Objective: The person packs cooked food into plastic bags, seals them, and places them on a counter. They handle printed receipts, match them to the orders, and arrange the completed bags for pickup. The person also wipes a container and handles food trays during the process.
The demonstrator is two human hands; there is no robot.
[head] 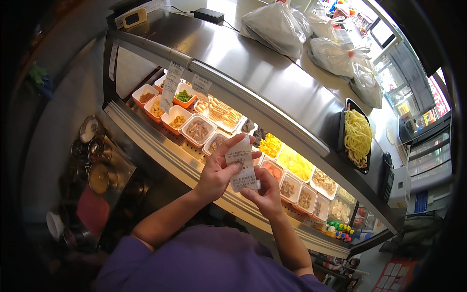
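A printed paper receipt (242,175) is held upright between both hands in front of a lit food display case. My left hand (217,171) grips it from the left, its thumb pressed on the middle of the paper. At the lower right corner, the thumb and fingers of my right hand (268,193) pinch it. Behind the hands, tubs of food fill the case, among them a tub of meatballs (177,122), a tray of tofu-skin strips (222,114) and a tray of yellow slices (296,165). Two more paper slips (170,85) hang from the case's top edge.
On the steel counter (226,51) stand tied white plastic bags (275,27) and a black tray of noodles (356,135). A telephone (386,179) and a white printer-like box (399,188) are at the right. Seasoning pots (98,178) sit low at the left. A person (341,12) is beyond the counter.
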